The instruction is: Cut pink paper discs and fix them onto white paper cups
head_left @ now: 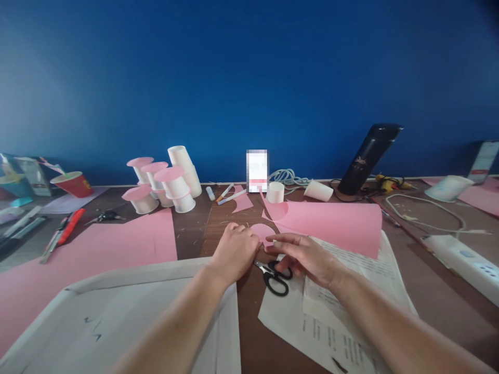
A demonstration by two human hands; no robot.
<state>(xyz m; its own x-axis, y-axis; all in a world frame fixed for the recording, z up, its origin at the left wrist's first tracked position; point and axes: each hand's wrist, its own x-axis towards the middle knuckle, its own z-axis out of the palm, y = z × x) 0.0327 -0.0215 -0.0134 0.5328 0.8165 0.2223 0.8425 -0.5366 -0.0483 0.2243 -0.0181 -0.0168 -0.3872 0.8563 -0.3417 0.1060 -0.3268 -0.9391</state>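
Note:
My left hand (236, 249) is closed, its fingers curled at the left edge of a pink paper circle (263, 231). From the other side, my right hand (306, 257) reaches in with its fingers apart, the fingertips near or against the circle's lower right edge. What lies under my left fingers is hidden. Just below both hands lie black-handled scissors (276, 275), blades partly covered by my left hand. A small white paper cup piece (275, 192) stands behind the circle, beside a large curled pink sheet (335, 221).
Several white cup pieces with pink discs (177, 195) stand back left, beside stacked paper cups (185, 169). A phone (257, 171) leans on the blue wall. A black bottle (368, 158) tilts at back right. A utility knife (62, 236) lies left; a power strip (463, 265) lies right.

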